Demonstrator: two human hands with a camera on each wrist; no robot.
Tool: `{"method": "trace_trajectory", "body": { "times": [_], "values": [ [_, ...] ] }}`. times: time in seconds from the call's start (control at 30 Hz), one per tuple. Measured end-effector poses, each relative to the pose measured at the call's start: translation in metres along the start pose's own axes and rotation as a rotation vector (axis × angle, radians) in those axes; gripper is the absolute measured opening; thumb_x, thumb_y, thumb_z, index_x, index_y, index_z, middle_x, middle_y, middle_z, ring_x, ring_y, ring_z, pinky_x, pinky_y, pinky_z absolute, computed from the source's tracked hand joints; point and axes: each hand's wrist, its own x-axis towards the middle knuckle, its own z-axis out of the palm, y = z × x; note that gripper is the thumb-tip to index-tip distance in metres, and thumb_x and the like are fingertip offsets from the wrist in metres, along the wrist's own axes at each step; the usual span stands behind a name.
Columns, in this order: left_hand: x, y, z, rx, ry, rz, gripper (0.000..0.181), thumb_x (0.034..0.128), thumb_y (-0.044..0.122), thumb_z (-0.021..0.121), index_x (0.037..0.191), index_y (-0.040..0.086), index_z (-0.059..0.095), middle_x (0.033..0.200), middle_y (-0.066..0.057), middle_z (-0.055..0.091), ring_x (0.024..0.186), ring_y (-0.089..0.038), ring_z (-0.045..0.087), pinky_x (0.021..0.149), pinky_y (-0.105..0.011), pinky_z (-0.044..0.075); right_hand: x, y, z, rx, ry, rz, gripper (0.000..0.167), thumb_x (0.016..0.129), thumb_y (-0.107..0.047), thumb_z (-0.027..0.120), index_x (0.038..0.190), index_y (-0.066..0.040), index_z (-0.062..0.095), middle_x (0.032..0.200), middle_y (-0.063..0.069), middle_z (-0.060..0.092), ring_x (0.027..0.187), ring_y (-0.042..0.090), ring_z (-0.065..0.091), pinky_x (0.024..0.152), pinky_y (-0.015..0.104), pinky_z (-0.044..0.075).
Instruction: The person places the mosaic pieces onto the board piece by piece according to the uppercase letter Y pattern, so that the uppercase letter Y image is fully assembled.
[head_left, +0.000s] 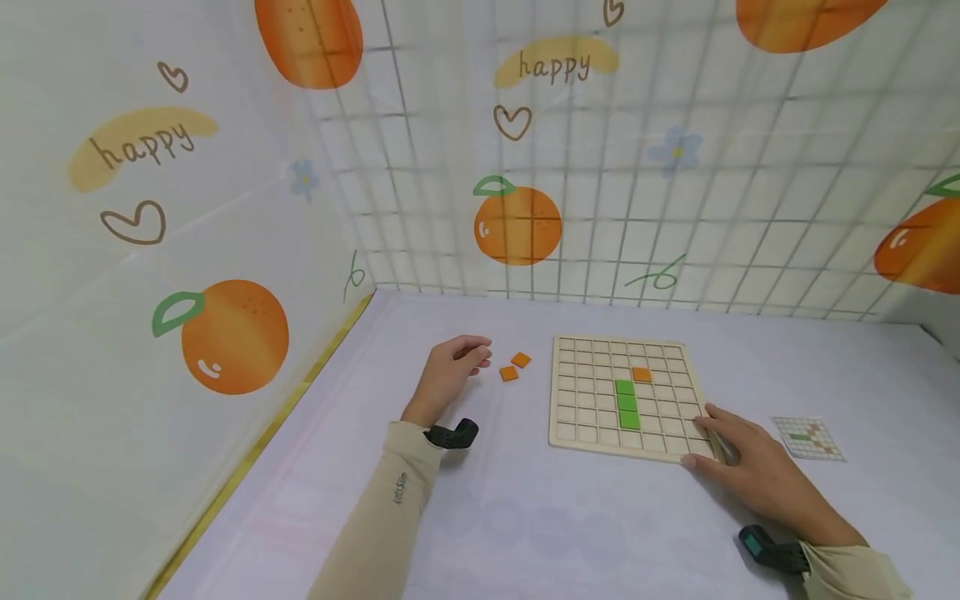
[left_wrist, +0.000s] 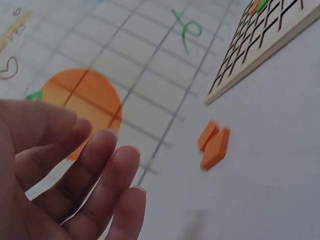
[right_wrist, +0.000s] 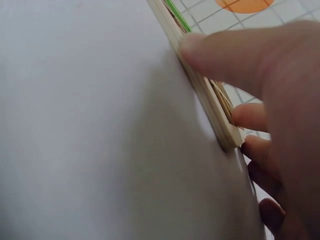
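A wooden grid board [head_left: 588,446] lies flat on the table, bearing three green squares [head_left: 626,402] in a column and one orange square [head_left: 641,375] up and right of them. My right hand [head_left: 765,475] grips its near right corner, thumb [right_wrist: 220,52] on the near edge and fingers by the right side. To the board's left, two loose orange squares [head_left: 509,374] lie close together, seen also as orange pieces [left_wrist: 216,148] in the left wrist view. Just left of these, my left hand [head_left: 447,373] hovers with loosely bent fingers [left_wrist: 97,165], holding nothing.
A small printed card [head_left: 808,438] with a grid pattern lies right of my right hand. Behind the table hangs a white sheet [head_left: 435,208] with printed oranges and a wire grid showing through. A yellow strip [head_left: 247,446] runs along the table's left edge.
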Motion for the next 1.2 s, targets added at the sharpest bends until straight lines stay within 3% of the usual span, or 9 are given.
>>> {"method": "trace_trajectory", "body": {
  "times": [0.13,0.23,0.43,0.63,0.87,1.07,1.2],
  "values": [
    [0.0,-0.009,-0.014,0.024,0.048,-0.022,0.022,0.0989,0.024,0.065,0.117,0.012,0.072,0.108,-0.011,0.071,0.095,-0.02,0.068,0.086,-0.037,0.055,0.0,-0.001,0.001,0.001,-0.006,0.01,0.089,0.088,-0.06,0.069,0.145,0.004,0.046,0.158,0.028,0.026,0.139,0.056,0.022,0.103,0.073,0.022],
    [0.001,-0.016,-0.023,0.037,0.116,-0.049,0.023,0.0981,0.023,0.065,0.117,0.012,0.072,0.11,-0.013,0.07,0.095,-0.021,0.067,0.085,-0.037,0.054,0.0,0.0,0.001,0.003,-0.008,0.01,0.09,0.088,-0.061,0.068,0.146,0.004,0.045,0.158,0.028,0.026,0.139,0.056,0.022,0.103,0.073,0.022],
    [0.001,-0.027,-0.029,0.155,0.212,-0.116,0.027,0.0964,0.02,0.066,0.12,0.009,0.072,0.108,-0.006,0.068,0.1,-0.022,0.06,0.084,-0.037,0.05,0.0,0.003,0.0,0.002,-0.005,0.01,0.091,0.087,-0.062,0.068,0.146,0.004,0.045,0.158,0.028,0.026,0.139,0.056,0.022,0.103,0.073,0.022],
    [-0.002,-0.04,-0.032,0.272,0.211,-0.193,0.028,0.0933,0.016,0.063,0.119,0.01,0.072,0.114,-0.005,0.062,0.104,-0.023,0.056,0.088,-0.038,0.048,0.0,0.003,0.001,0.014,-0.008,0.003,0.09,0.087,-0.061,0.068,0.145,0.004,0.046,0.157,0.029,0.027,0.138,0.056,0.023,0.103,0.073,0.022],
    [-0.003,-0.037,-0.03,0.443,0.129,-0.141,0.032,0.091,0.009,0.064,0.122,0.004,0.071,0.112,-0.011,0.059,0.098,-0.025,0.052,0.084,-0.037,0.047,-0.002,0.002,0.001,0.007,0.0,0.013,0.09,0.087,-0.06,0.069,0.145,0.004,0.046,0.158,0.028,0.026,0.139,0.056,0.022,0.103,0.073,0.022],
    [-0.001,-0.037,-0.027,0.448,0.127,-0.144,0.027,0.092,0.006,0.065,0.117,0.002,0.074,0.113,-0.011,0.065,0.095,-0.024,0.056,0.082,-0.036,0.049,-0.002,0.001,0.001,0.014,-0.017,0.023,0.092,0.087,-0.061,0.068,0.146,0.005,0.044,0.158,0.029,0.024,0.139,0.057,0.021,0.104,0.073,0.021],
    [-0.002,-0.041,-0.028,0.458,0.142,-0.168,0.024,0.0909,0.008,0.067,0.113,0.005,0.075,0.109,-0.01,0.06,0.094,-0.023,0.055,0.08,-0.035,0.048,-0.001,0.002,0.002,0.023,-0.029,0.027,0.094,0.087,-0.062,0.068,0.147,0.006,0.043,0.158,0.029,0.023,0.139,0.057,0.02,0.104,0.073,0.02]
  ]
}}
